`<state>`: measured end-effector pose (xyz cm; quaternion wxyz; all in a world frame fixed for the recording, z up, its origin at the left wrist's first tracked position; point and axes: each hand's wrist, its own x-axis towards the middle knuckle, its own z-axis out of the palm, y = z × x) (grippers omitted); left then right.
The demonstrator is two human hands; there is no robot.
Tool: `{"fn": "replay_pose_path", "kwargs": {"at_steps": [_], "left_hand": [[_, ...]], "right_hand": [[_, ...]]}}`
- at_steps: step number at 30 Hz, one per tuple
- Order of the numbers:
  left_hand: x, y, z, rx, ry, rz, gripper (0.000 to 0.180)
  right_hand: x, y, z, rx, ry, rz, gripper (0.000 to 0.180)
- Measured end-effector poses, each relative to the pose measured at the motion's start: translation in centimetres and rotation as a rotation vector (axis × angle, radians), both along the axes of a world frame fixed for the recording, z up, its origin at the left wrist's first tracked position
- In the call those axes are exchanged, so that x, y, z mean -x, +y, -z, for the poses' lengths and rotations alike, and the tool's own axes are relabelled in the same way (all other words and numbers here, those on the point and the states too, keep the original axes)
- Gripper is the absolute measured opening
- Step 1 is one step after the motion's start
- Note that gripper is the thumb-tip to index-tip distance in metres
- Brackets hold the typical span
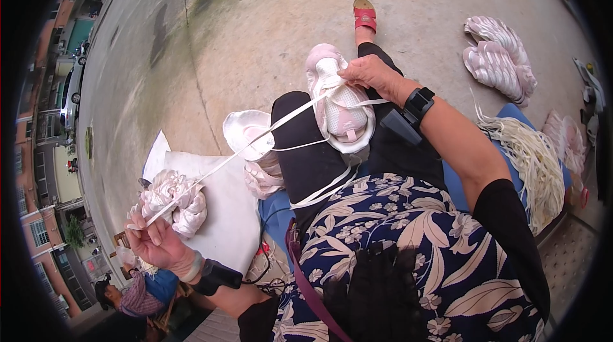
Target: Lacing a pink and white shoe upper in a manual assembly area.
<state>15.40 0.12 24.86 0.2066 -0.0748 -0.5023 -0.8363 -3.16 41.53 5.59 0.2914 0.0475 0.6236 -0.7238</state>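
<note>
Head view, the only 1. Pink-and-white shoe upper [341,112] is lying between the 2 thighs, toe pointing away. Right hand [377,77] is pinching it at the throat edge; can't tell if lace is caught there too. Left hand [163,247] is gripping a white flat lace [294,114] well out left, span running near-straight back to the throat.

Progress, my read: lacing is sitting partway. Lace is crossing the throat; eyelets are showing too small to count. Loose lengths are trailing right and onto the lap, so threading or tightening is probably remaining. Nested stack of uppers [501,61] is lying at right, pink-white bunch [175,201] at left; can't tell if any are laced. Lace hank [527,169] is lying at right.

Surface: black trousers [300,169] and floral apron [396,214] are serving as bench. White sheet [233,211] is lying at left. Setting is looking outdoor: stained concrete [274,16] is spreading ahead; buildings [48,214], a white car [75,90] and a person [135,297] are showing at left.
</note>
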Motion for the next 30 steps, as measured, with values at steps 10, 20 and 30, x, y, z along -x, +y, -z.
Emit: {"fn": "replay_pose_path", "kwargs": {"at_steps": [10, 20, 30], "left_hand": [[-10.0, -5.9, 2.7, -0.119, -0.361, -0.467, 0.027], [-9.3, -8.6, 4.0, -0.16, -0.437, -0.557, 0.023], [3.0, 2.4, 0.5, 0.155, -0.246, -0.143, 0.01]], "right_hand": [[-0.6, 0.9, 1.7, 0.012, -0.016, 0.069, 0.018], [-6.2, 4.1, -1.3, -0.438, 0.406, -0.217, 0.02], [-13.4, 14.5, -15.7, 0.229, 0.449, 0.251, 0.019]]}}
